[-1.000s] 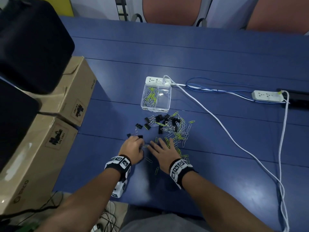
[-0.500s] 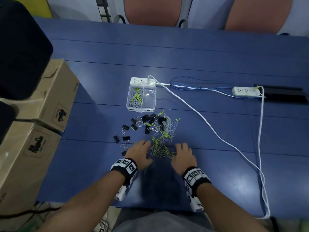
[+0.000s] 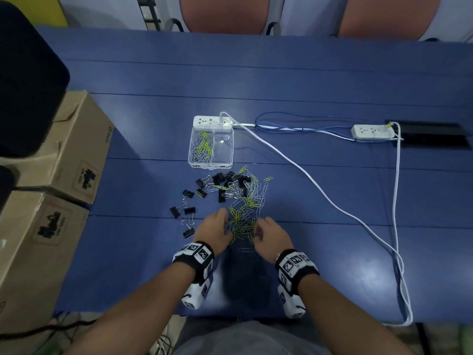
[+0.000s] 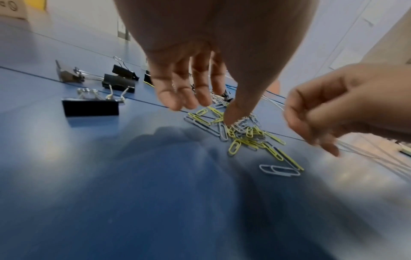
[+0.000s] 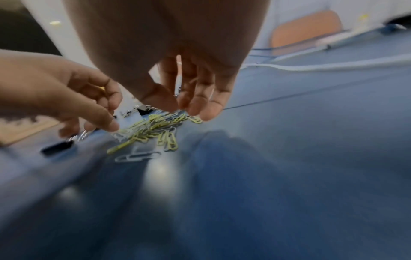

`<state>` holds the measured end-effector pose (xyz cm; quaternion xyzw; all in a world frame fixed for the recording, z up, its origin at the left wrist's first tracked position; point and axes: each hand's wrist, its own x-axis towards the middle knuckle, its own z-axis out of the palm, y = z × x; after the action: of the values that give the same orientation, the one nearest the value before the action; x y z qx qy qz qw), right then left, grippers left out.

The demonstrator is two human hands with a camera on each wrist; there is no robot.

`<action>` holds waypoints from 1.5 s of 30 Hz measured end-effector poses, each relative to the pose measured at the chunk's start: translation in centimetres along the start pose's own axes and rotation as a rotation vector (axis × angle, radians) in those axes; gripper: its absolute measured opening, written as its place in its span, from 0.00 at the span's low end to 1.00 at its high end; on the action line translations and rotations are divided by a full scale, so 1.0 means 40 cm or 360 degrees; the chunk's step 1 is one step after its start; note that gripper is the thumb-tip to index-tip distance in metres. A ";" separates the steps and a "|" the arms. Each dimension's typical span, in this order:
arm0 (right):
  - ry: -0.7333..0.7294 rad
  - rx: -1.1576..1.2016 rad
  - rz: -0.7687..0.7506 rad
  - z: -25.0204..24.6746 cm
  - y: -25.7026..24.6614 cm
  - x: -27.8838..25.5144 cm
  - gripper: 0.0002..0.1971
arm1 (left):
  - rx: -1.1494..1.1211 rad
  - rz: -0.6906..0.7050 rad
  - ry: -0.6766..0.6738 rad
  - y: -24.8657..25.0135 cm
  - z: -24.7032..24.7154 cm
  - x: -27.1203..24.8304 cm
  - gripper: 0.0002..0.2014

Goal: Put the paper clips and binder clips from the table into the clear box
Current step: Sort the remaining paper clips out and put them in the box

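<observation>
A clear box [image 3: 211, 147] with two compartments sits on the blue table [image 3: 332, 201]; yellow and silver paper clips fill its left compartment. In front of it lies a pile of loose paper clips [image 3: 243, 219] [image 4: 244, 139] [image 5: 153, 130], with black binder clips [image 3: 222, 185] [image 4: 90, 107] scattered at its far and left sides. My left hand [image 3: 212, 231] [image 4: 206, 112] hangs at the pile's near left with fingers extended, its thumb tip touching the clips. My right hand [image 3: 271, 234] [image 5: 184, 110] hovers at the near right, fingers loosely curled just above the clips, holding nothing I can see.
A white power strip [image 3: 212, 121] lies just behind the box, and its white cable [image 3: 320, 193] runs across to the table's right edge. A second power strip [image 3: 373, 131] is at the far right. Cardboard boxes [image 3: 64, 155] stand beside the table's left edge.
My right hand lifted off the pile and shifted to its right side, fingers curling. My left hand slid right to the pile's near left edge. The two hands now flank the nearest clips.
</observation>
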<state>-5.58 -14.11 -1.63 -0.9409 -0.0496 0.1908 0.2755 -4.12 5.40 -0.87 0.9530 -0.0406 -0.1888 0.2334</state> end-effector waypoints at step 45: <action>-0.0253 -0.0522 -0.0267 0.001 -0.007 0.096 0.07 | 0.0526 0.0318 -0.0403 0.001 -0.030 0.116 0.08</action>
<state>-2.05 -13.09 -2.77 -0.9477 -0.1798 0.2300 0.1288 0.61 5.11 -1.45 0.9382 -0.1940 -0.2737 0.0847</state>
